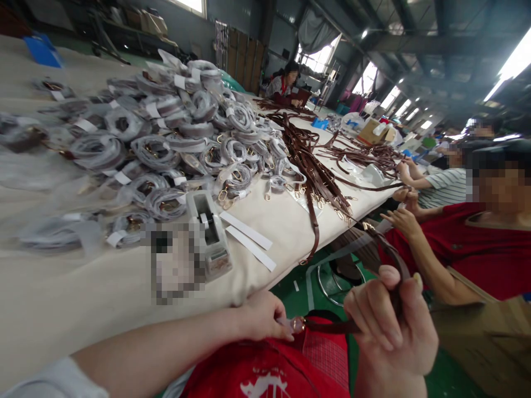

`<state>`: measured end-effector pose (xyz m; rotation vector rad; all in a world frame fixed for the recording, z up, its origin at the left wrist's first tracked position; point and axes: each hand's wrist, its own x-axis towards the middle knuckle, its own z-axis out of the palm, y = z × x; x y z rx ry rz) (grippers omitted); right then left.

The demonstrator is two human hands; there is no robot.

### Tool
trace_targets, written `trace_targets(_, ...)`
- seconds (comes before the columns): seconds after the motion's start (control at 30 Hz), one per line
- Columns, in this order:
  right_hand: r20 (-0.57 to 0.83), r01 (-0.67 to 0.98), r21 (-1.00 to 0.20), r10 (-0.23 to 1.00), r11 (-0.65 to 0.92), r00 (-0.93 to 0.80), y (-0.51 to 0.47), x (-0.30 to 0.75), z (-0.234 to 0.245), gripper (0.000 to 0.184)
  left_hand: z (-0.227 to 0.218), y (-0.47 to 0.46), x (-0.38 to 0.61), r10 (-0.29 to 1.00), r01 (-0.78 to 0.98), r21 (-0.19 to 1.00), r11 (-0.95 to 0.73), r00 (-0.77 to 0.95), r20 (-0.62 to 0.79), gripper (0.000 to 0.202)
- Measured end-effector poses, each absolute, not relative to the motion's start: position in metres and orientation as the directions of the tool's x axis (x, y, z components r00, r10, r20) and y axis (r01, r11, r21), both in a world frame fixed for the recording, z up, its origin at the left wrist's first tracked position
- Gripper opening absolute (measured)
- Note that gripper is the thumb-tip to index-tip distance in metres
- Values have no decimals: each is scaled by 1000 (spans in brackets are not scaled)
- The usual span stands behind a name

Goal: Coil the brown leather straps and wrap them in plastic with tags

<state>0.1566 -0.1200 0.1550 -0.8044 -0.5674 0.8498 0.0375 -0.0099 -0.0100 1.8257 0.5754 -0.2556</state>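
A brown leather strap (332, 326) runs between my hands above my red apron (265, 370). My left hand (265, 316) is closed, pinching the strap's end beside a gold-coloured metal fitting partly covered in pale wrap. Fingers curled, my right hand (392, 320) grips the strap further along. From there the strap arcs up past the thumb towards the table edge, with another metal fitting near its far part. Left of my hands, a tape dispenser (209, 235) stands on the table close to two white paper strips (251, 240).
A large heap of coiled, wrapped straps (166, 121) covers the table (257, 276). Loose brown straps (307, 160) with metal clasps lie beyond it. On the right sits a person in red (452, 243), hands raised near the table edge. A stool (332, 284) stands below the table edge.
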Motion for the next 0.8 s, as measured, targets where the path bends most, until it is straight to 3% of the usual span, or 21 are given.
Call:
trace_targets(0.23, 119, -471, -787, 847, 398, 518, -120, 162, 149, 33, -7, -6, 35, 95, 340, 923, -182, 940, -327, 35)
trace_targets(0.33, 103, -505, -771, 858, 389, 504, -119, 168, 145, 34, -8, -4, 34, 14, 325, 946, -16, 946, -325, 40)
trace_targets(0.47, 40, -538, -754, 843, 378, 537, -120, 183, 135, 40, -5, -4, 35, -114, 362, 894, 264, 932, -344, 48)
trace_targets(0.53, 7, -538, -750, 819, 384, 574, -121, 190, 131, 41, -4, -4, 35, -122, 356, 877, 324, 935, -334, 52)
trace_targets(0.8, -5, -457, -824, 802, 335, 598, -117, 193, 119, 33, -7, -3, 35, -43, 259, 950, 175, 966, -255, 61)
